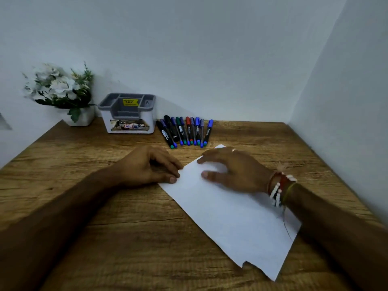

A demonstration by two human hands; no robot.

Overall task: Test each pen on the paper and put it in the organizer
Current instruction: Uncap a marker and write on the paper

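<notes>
A white sheet of paper point(228, 215) lies slanted on the wooden table, torn at its near corner. My left hand point(149, 164) touches the sheet's left edge with thumb and fingertips. My right hand point(233, 169) rests flat on the paper's far part, fingers spread, holding nothing. Several capped pens point(184, 131) in blue, black, green and red lie side by side behind the paper. A grey and white organizer point(128, 113) with several compartments stands to the left of the pens, with no pens seen in it.
A white pot of white flowers point(63, 93) stands at the back left beside the organizer. Walls close off the table point(105, 217) at the back and on the right. Bead and thread bracelets point(279, 190) circle my right wrist.
</notes>
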